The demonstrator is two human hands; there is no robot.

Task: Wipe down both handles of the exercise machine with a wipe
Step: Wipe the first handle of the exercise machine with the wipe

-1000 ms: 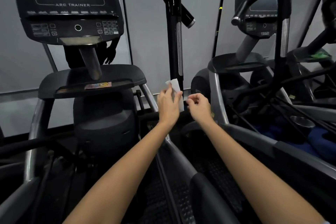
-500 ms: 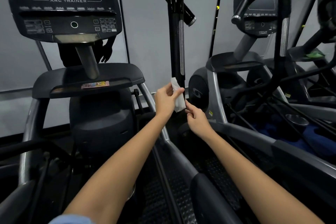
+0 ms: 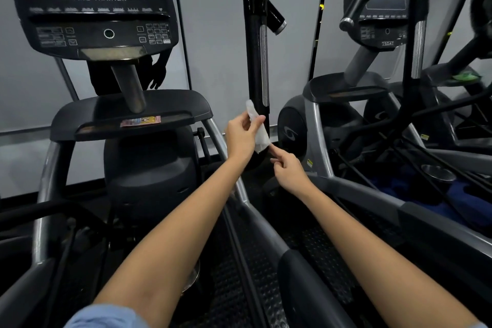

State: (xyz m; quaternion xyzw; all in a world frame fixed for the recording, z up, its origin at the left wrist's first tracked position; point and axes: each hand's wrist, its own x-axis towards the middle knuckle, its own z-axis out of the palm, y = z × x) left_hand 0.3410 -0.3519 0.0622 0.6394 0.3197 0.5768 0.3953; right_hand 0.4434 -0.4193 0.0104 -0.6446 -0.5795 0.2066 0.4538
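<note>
The left hand [image 3: 241, 136] pinches a white wipe [image 3: 257, 126] between thumb and fingers, holding it against the lower part of the black upright handle [image 3: 256, 61]. Just right and nearer, the right hand [image 3: 288, 170] pinches the wipe's bottom edge with curled fingers. The console [image 3: 98, 5] stands far left.

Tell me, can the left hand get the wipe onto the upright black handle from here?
Probably yes. The left hand pinches the wipe right beside the handle, with nothing between them; the right hand is lower, at the wipe's bottom corner.
</note>
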